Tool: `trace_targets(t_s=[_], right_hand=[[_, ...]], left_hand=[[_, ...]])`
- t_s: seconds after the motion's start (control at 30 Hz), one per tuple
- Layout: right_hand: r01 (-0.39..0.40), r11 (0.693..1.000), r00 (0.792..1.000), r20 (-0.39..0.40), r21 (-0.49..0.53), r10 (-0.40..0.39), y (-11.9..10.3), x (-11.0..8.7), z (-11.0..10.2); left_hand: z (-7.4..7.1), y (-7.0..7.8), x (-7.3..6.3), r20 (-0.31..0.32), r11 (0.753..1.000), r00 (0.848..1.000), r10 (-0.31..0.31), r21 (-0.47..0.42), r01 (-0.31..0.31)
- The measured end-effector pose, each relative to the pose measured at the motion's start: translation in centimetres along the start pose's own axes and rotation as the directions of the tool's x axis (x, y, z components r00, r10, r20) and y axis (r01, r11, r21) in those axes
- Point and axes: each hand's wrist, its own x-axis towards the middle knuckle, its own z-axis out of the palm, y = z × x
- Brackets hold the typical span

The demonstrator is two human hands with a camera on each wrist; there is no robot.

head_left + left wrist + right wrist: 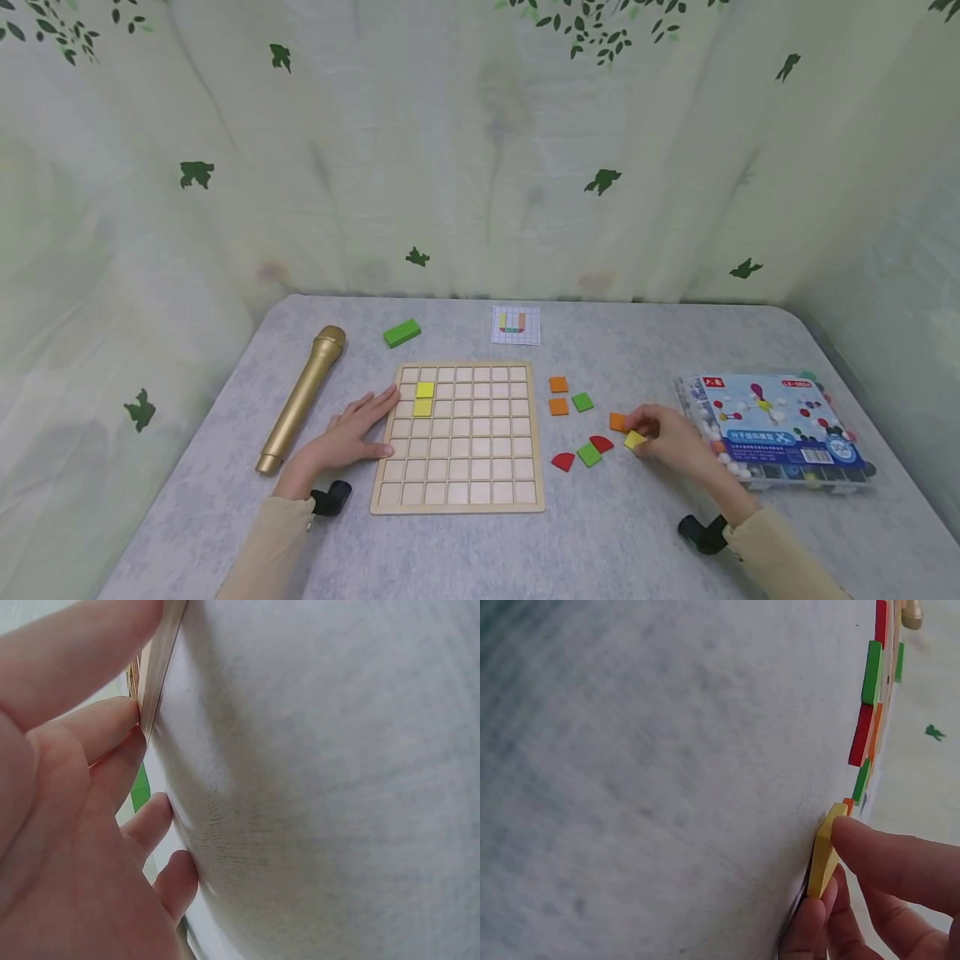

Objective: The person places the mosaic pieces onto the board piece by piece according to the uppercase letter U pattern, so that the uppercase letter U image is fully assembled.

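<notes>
The left hand (348,437), fingers extended, touched the grid board (459,509) along its left edge; right of the board, the right hand (673,442) pinched a yellow tile (634,439). Only the head view showed two seated yellow squares (424,390) inside it.

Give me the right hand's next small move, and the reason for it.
Probably carry the held yellow tile to the board and set it in the cell just below the two yellow tiles. The right hand already pinches it, those two sit one above the other in one column, and the pattern card appears to show a yellow left upright.
</notes>
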Motion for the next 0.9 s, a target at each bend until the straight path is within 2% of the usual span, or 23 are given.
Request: trace_targets(t_s=[0.2, 0.5, 0.73, 0.9], right_hand=[[0.019, 1.0, 1.0, 0.019, -0.005, -0.018, -0.1, 0.1, -0.2], [0.014, 0.987, 0.994, 0.108, 0.158, -0.032, -0.8, 0.1, -0.7], [0.044, 0.979, 0.986, 0.151, 0.201, -0.075, -2.4, 0.8, 0.1], [0.033, 0.973, 0.978, 0.192, 0.231, -0.078, -3.8, 1.8, 1.3]], left_hand=[[0.0, 0.0, 0.0, -0.001, 1.0, 1.0, -0.007, 0.0, 0.007], [0.0, 0.2, -0.1, -0.001, 1.0, 1.0, -0.013, -0.003, 0.013], [-0.1, 0.2, -0.1, 0.004, 1.0, 1.0, -0.018, -0.007, 0.018], [0.0, 0.1, -0.1, 0.006, 1.0, 1.0, -0.022, -0.006, 0.022]])
